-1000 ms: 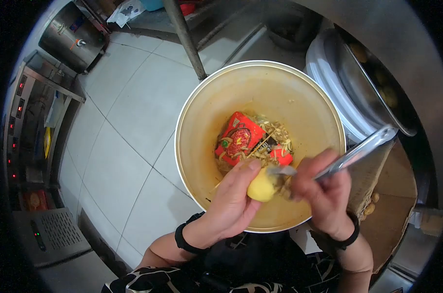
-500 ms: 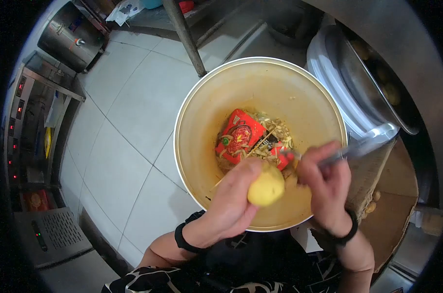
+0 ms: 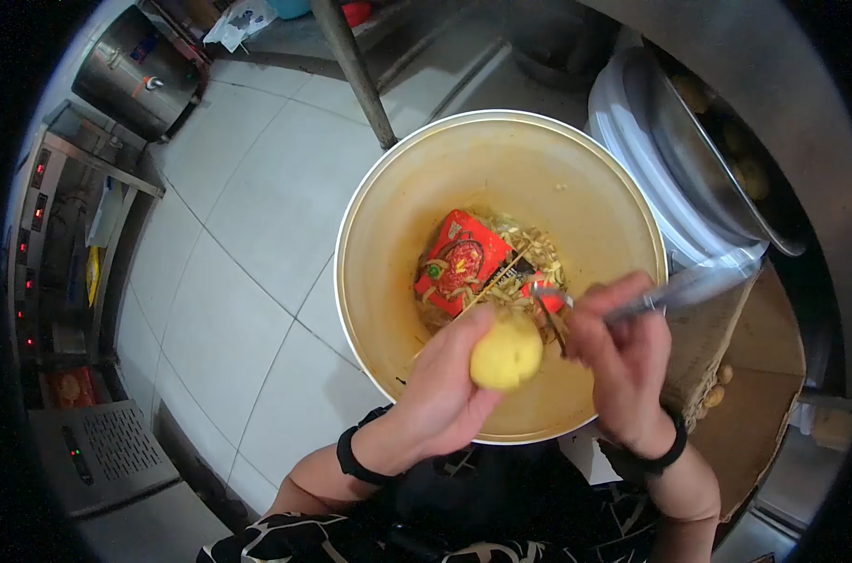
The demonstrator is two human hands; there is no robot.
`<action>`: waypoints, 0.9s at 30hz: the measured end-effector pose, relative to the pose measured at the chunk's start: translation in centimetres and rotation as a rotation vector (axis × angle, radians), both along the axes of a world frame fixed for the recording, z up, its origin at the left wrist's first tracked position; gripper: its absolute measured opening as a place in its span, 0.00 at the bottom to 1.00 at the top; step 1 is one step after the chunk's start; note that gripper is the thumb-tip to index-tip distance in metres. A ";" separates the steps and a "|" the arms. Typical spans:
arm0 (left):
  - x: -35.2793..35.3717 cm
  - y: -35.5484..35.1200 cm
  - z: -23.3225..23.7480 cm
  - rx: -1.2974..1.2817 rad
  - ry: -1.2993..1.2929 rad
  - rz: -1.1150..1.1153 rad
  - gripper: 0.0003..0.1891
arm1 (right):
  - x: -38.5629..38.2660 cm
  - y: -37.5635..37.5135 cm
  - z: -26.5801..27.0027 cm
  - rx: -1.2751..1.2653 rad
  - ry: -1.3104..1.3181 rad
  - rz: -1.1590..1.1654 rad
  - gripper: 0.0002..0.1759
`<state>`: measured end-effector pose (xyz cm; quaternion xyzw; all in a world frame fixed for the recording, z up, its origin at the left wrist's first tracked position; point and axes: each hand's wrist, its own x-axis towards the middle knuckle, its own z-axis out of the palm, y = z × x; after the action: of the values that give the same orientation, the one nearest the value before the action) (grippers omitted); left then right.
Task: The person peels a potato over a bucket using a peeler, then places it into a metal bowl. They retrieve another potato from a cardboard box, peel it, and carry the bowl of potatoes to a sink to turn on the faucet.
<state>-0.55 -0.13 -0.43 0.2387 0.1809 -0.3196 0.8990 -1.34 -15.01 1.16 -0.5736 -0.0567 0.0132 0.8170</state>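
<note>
My left hand (image 3: 442, 389) grips a pale yellow peeled potato (image 3: 507, 354) over the near side of a large tan bucket (image 3: 388, 197). My right hand (image 3: 625, 364) holds a metal peeler (image 3: 670, 291), its long handle pointing up and right and its head (image 3: 543, 289) just past the potato's far right side. A strip of brown peel hangs below the blade. At the bucket's bottom lie a red wrapper (image 3: 459, 260) and a heap of peelings (image 3: 529, 258).
A metal pot with unpeeled potatoes (image 3: 726, 150) sits on a white tub at the right. A cardboard box with small potatoes (image 3: 754, 394) is at lower right. A table leg (image 3: 356, 70) rises behind the bucket. Steel appliances (image 3: 79, 188) line the left; white floor tiles lie between.
The peeler has travelled from the potato's near side up past its far end, taking off a strip of peel. My left hand has turned the potato slightly.
</note>
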 end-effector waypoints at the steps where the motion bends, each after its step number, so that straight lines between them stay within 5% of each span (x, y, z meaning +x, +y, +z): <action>1: -0.1 0.0 0.1 -0.019 -0.051 -0.025 0.13 | 0.6 -0.7 -1.0 -0.014 0.058 -0.073 0.08; 5: 0.1 0.0 0.5 0.038 -0.047 0.000 0.16 | 1.3 -1.3 0.8 -0.086 0.123 -0.020 0.05; 6: 0.1 -0.1 0.6 0.051 -0.112 0.001 0.17 | 1.4 -1.4 -0.2 -0.373 0.109 -0.006 0.03; 15: 0.6 0.4 0.0 0.072 -0.064 -0.124 0.23 | 0.6 -1.4 0.4 -0.091 0.010 -0.151 0.04; 17: 0.5 0.2 0.0 0.086 -0.067 -0.113 0.23 | -0.5 -0.5 1.3 -0.067 -0.020 0.128 0.05; 19: 0.6 -0.3 0.7 0.114 0.017 -0.062 0.22 | -0.3 0.3 0.4 -0.166 -0.206 0.171 0.06; 27: 0.6 0.4 0.2 0.027 -0.043 -0.224 0.21 | 1.2 -1.2 -0.6 -0.223 0.157 -0.007 0.04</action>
<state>0.04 0.30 -0.28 0.2762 0.1380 -0.4106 0.8580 -0.14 -16.17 0.52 -0.6581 0.0115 0.0614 0.7503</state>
